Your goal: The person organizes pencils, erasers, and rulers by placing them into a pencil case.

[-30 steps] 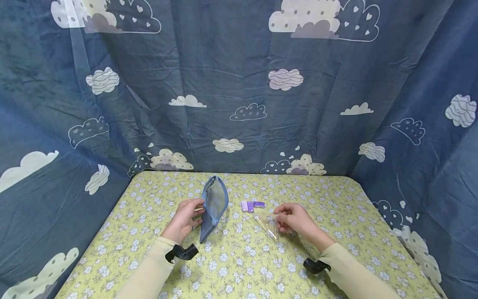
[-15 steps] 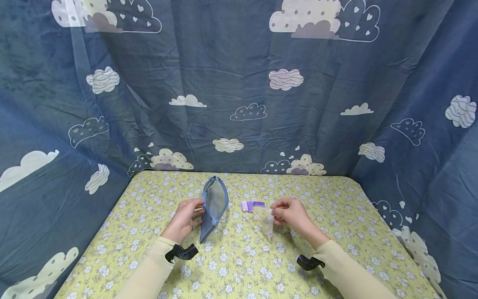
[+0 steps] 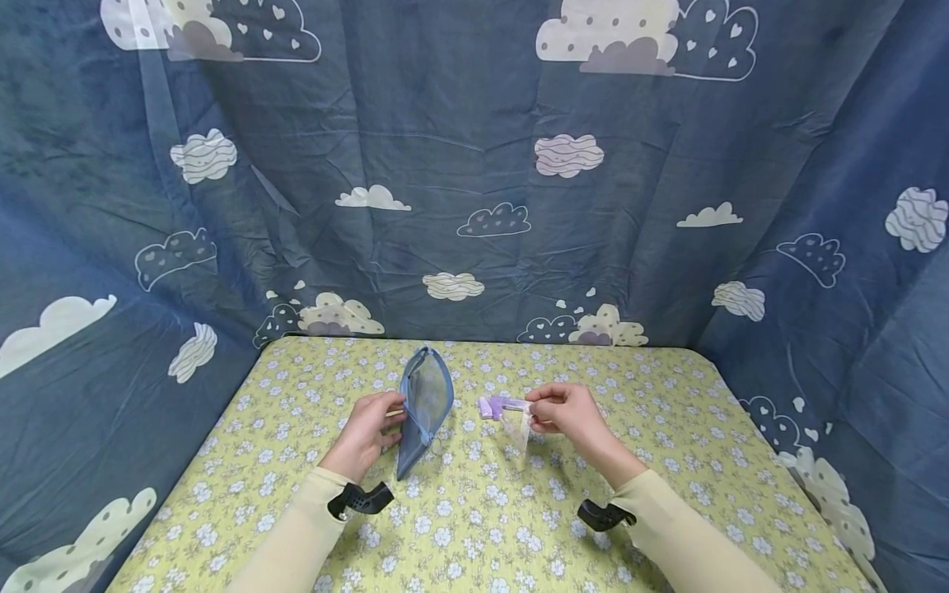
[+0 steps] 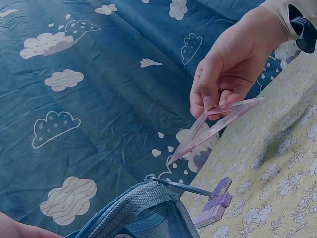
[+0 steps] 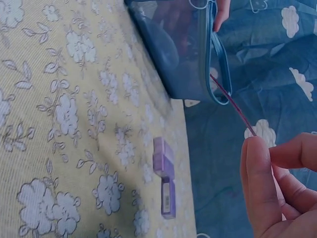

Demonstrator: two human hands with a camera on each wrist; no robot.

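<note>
My left hand (image 3: 368, 430) grips the side of a blue mesh zip pouch (image 3: 430, 391), which stands upright with its zipped mouth spread apart. A rounded shape shows dimly through the pouch wall (image 5: 163, 49) in the right wrist view. Between thumb and fingers, my right hand (image 3: 567, 412) pinches a clear pinkish set square (image 4: 210, 131) with a hollow middle. It is held up off the table, to the right of the pouch. Seen edge-on in the right wrist view, the set square (image 5: 235, 106) overlaps the pouch's opening.
Small purple and lilac blocks (image 3: 485, 408) lie on the table between the pouch and my right hand. A yellow flowered cloth (image 3: 460, 527) covers the table. Dark blue curtains (image 3: 415, 247) with cloud prints hang behind it and at both sides.
My right hand has moved left and slightly away from me with the set square, which now overlaps the purple blocks in the head view. My left hand and the pouch have stayed put.
</note>
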